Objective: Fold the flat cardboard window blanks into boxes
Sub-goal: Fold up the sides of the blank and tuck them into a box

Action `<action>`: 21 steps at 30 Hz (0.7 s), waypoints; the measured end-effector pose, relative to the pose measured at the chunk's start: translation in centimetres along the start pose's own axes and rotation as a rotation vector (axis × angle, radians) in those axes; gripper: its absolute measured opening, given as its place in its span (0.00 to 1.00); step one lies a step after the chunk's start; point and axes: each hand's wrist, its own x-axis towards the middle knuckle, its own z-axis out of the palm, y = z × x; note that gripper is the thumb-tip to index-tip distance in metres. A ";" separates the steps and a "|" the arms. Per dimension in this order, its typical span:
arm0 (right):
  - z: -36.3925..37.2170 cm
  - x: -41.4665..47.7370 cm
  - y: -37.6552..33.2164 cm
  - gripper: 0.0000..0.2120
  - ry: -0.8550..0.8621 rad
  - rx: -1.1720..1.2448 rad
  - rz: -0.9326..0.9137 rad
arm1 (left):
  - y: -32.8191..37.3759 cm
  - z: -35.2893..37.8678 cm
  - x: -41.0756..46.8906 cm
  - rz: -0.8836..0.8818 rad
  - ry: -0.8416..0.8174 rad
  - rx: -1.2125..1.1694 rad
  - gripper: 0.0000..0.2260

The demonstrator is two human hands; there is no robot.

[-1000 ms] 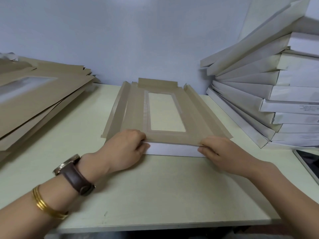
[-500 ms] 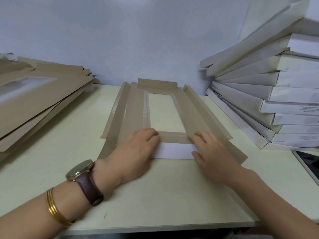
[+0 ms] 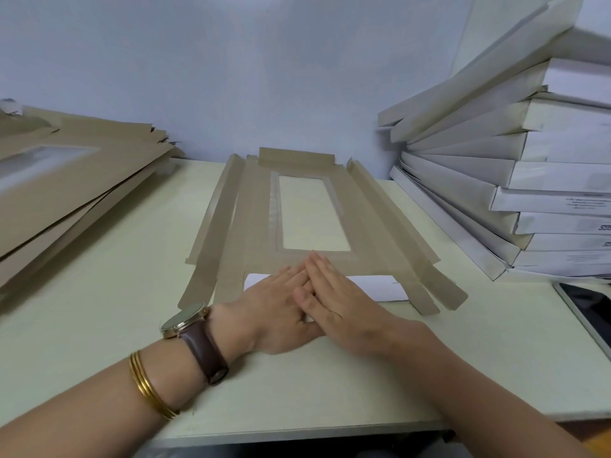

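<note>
Tabletop: The pale tabletop (image 3: 99,325) is carrying everything, and its back edge is meeting the wall.
Box stack: A tall stack of white boxes (image 3: 529,193) is sitting at the back right corner. The top boxes are tilting.
Blank pile: A pile of flat brown blanks (image 3: 66,200) is lying along the left edge. The top one is showing its window.
Window blank: One brown window blank (image 3: 251,226) is lying flat in the middle of the tabletop, reaching from near the back edge toward the front edge. Its long side flaps are spreading out on both sides. The short flap at the far end is lifting a little.
Right hand: The right hand (image 3: 334,299) is lying flat with straight fingers. It is pressing down on the near end of the blank and holding nothing. Its fingers are resting across the left fingers.
Left hand: The left hand (image 3: 274,309) is also lying flat and wide, pressing down just beside it and holding nothing.
White flap: A white flap (image 3: 373,287) at the near end is lying folded over, partly under both hands.
Dark screen: A dark screen (image 3: 588,312) is lying at the right edge, near the box stack.
Watch: A watch (image 3: 185,320) with a brown strap is sitting on the left wrist.
Bangles: Thin gold bangles (image 3: 148,385) are sitting just behind the watch.
</note>
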 end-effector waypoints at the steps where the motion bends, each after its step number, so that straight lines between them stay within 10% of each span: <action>1: 0.0 0.0 0.2 0.43 -0.012 -0.022 -0.001 | 0.0 0.0 0.0 -0.006 -0.016 0.001 0.33; 21: -4.2 -4.8 6.0 0.47 -0.153 -0.333 0.148 | -3.0 -1.3 -3.7 -0.273 -0.206 0.149 0.38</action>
